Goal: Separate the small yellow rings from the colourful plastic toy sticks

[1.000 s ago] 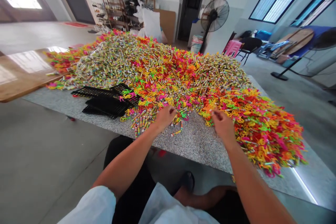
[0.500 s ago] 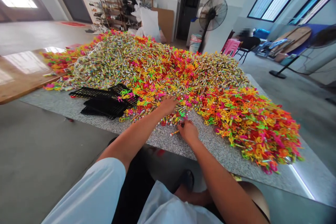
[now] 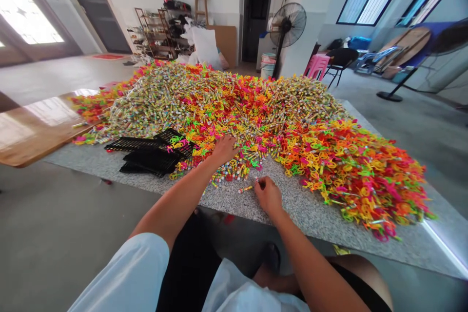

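Nearest, on bare speckled table: right hand, fingers curled closed, tips at end of one small tube lying flat; pinched or merely touched, cannot tell; just beyond, left hand, open, palm down on near edge of heap of tubes and rings; left of it, black trays; far back, standing fan.

The left hand buries its fingertips in the pile; right hand hides its grip.

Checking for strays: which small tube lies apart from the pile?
The orange tube lying alone on the speckled table, close beside the right hand; all others crowd the heap.
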{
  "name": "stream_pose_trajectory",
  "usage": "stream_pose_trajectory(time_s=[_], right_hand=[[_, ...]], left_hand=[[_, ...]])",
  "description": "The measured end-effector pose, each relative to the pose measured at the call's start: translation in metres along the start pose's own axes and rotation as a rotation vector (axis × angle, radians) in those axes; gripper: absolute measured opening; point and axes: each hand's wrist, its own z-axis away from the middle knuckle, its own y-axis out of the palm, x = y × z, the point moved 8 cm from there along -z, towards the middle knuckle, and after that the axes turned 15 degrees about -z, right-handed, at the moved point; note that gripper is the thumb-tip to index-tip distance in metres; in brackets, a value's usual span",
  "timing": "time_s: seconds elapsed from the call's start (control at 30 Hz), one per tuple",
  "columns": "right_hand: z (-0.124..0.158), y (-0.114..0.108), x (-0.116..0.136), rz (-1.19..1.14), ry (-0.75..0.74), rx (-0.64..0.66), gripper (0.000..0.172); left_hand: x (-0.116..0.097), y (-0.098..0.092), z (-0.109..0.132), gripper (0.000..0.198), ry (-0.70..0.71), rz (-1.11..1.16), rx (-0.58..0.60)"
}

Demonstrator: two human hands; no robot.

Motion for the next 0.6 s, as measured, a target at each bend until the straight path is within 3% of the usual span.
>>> stream_pose_trajectory(time_s=[0.1,0.17,0.3,0.37,0.43,0.5,0.6], right_hand=[[0.007,0.000,0.007,0.019,-0.041,-0.030,0.026],[0.008,-0.001,0.009,0.002,-0.046,-0.032,0.026],[0.007,-0.003,0.009,-0.046,-0.041,-0.034,0.027],[0.007,-0.005,0.007,-0.093,-0.020,-0.044,0.027],[0.007,-0.007,0.004,-0.164,0.017,-0.065,0.027],[0.007,-0.010,0.000,-0.256,0.052,-0.090,0.028],[0.004,-0.015,-0.002,-0.418,0.089,-0.122,0.030]], left_hand=[[-0.017,0.004,0.001,0.048,0.049,-0.113,0.003],[-0.029,0.008,0.000,0.040,0.089,-0.140,0.011],[-0.045,0.012,-0.009,0.024,0.153,0.000,0.044],[-0.043,0.008,-0.014,0.018,0.087,0.176,0.040],[-0.033,0.001,-0.014,0.019,-0.065,0.405,0.008],[-0.024,-0.003,-0.006,0.031,-0.211,0.688,-0.006],[-0.025,0.001,0.013,0.044,-0.323,1.158,0.062]])
